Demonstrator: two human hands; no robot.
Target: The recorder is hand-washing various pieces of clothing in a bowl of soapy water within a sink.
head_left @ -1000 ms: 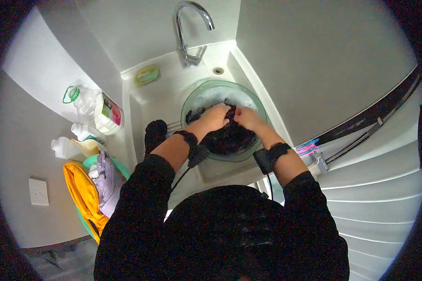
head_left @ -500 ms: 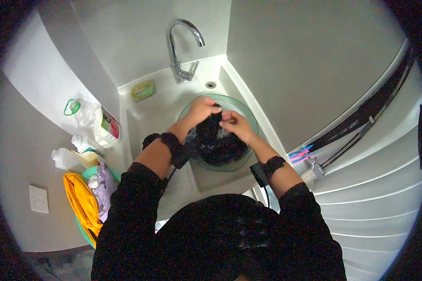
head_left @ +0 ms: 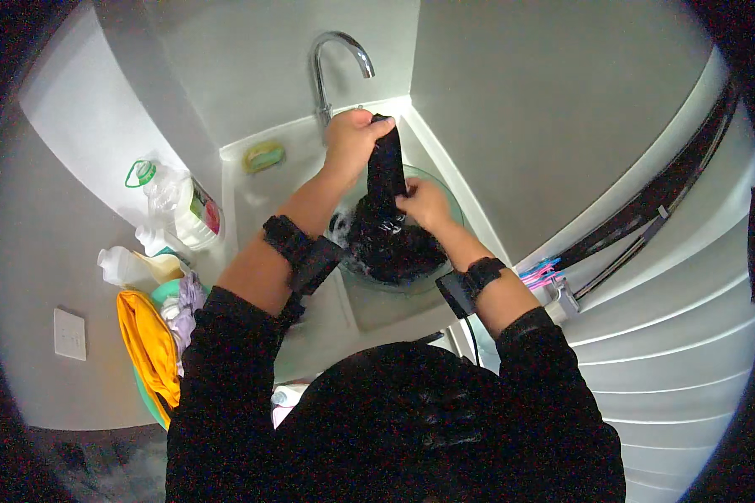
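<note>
A wet black garment [head_left: 387, 210] hangs stretched over a round green basin [head_left: 457, 214] that sits in a white sink [head_left: 252, 197]. My left hand [head_left: 352, 138] grips the garment's upper end and holds it high, close to the tap. My right hand [head_left: 424, 205] pinches the cloth lower down, just above the basin. The rest of the garment lies bunched in soapy water inside the basin. Both wrists wear black bands.
A chrome tap [head_left: 331, 63] rises at the sink's back. A yellow-green sponge [head_left: 264, 157] lies on the sink ledge. To the left stand a large clear bottle with a green cap [head_left: 180, 205], smaller bottles and a green tub with yellow cloth [head_left: 147, 348]. White stair steps [head_left: 679, 335] curve on the right.
My left hand has lifted one end of the black garment up out of the basin toward the tap. My right hand has stayed low on the cloth.
</note>
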